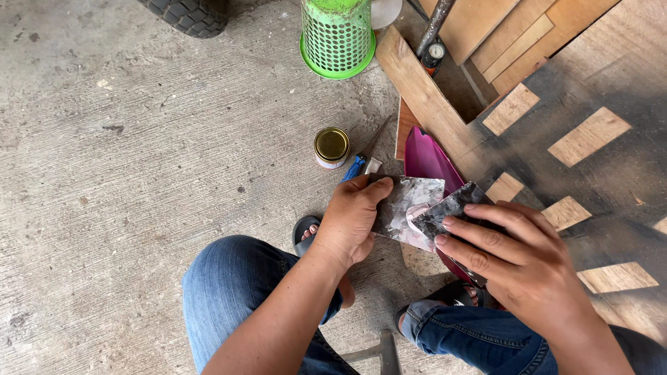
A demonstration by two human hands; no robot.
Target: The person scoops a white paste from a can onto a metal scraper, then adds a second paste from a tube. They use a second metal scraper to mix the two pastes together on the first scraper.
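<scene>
My left hand pinched the near-left edge of a smeared putty scraper blade, thumb on top, fingers curled under, closed firmly on it. My right hand came in from the right with fingers laid flat and nearly straight over a second, darker scraper, pressing it down rather than wrapping it; the thumb was hidden, so how far that grip closed underneath I could not tell. The dark scraper's corner overlapped the lighter blade, touching it on its right half; its long axis ran diagonally, from low right up toward the left. Both blades sat between my hands, above my knees, and the left hand was the nearer one to the lighter blade's free edge. Under them lay a magenta plastic piece on the concrete floor, touching the wooden plank of a dark-sprayed panel at right. A gold-lidded small tin stood well apart, a blue-handled tool just beyond my left thumb, a green mesh basket farther off. Nothing blocked the blades.
</scene>
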